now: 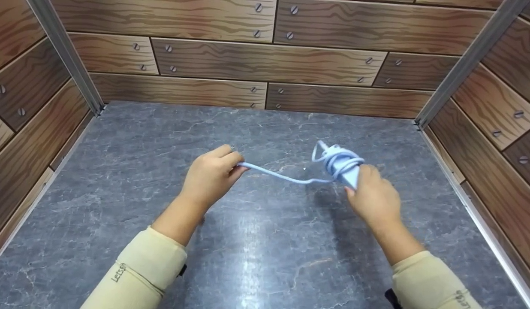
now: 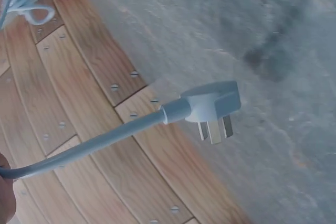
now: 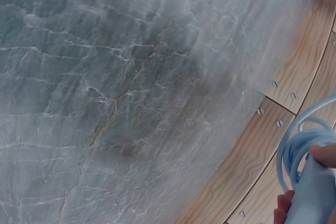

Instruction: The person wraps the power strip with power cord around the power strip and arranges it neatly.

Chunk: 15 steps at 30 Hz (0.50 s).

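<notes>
My right hand (image 1: 376,195) grips one end of a light blue power strip (image 1: 350,177), held over the grey surface. Several turns of its cord (image 1: 284,176) wrap round the body, and a loose loop sticks out at the far end. From there the cord sags across to my left hand (image 1: 211,174), which pinches it between thumb and fingers. In the left wrist view, the three-pin plug (image 2: 212,100) hangs free past that hand, prongs pointing down. The right wrist view has the strip's smooth body (image 3: 314,195) under my thumb, with coiled cord beyond it.
A grey marbled tabletop (image 1: 256,137) lies beneath both hands. Wood-patterned panels (image 1: 213,62) enclose it at the back and both sides, with metal posts (image 1: 462,68) at the rear corners.
</notes>
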Each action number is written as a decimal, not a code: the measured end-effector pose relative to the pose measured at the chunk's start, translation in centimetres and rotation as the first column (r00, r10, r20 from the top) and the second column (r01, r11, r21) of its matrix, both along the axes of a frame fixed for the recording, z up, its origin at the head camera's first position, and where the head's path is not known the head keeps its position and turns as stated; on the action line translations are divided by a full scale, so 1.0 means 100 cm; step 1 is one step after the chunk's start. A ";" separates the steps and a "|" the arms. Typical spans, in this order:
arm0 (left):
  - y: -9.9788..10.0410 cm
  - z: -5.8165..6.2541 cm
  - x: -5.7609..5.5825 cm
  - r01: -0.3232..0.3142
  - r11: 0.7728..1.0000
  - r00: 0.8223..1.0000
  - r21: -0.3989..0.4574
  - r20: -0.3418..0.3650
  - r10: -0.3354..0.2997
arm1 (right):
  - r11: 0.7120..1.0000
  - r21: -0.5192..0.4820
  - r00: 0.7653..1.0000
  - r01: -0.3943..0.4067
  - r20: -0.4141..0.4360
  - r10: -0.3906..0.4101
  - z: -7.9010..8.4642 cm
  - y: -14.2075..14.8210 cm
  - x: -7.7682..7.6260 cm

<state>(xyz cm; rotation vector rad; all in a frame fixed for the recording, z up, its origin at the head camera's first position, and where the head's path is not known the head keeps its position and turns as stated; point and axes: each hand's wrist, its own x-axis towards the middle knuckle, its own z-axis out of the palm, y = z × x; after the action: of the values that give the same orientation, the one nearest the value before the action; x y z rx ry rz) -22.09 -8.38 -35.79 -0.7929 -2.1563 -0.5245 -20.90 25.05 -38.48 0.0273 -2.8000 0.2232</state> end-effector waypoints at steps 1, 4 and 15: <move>0.001 0.002 0.001 0.011 1.000 1.000 0.001 0.000 -0.011 | 0.999 0.028 1.000 -0.023 -0.011 0.023 -0.002 -0.001 0.000; 0.004 0.008 0.003 0.037 0.999 0.999 0.006 0.019 -0.037 | 0.990 0.113 0.996 -0.083 -0.025 0.086 -0.005 -0.003 0.002; 0.019 0.028 0.010 0.132 0.977 0.984 0.168 0.100 -0.150 | 0.896 0.370 0.969 -0.245 0.053 0.243 -0.002 -0.024 0.009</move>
<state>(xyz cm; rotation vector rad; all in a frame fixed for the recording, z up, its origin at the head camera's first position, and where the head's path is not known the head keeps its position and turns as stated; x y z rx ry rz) -21.11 -6.47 -33.03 -0.8479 -2.1370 -0.8232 -20.01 22.60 -38.66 0.4711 -2.7954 -0.2589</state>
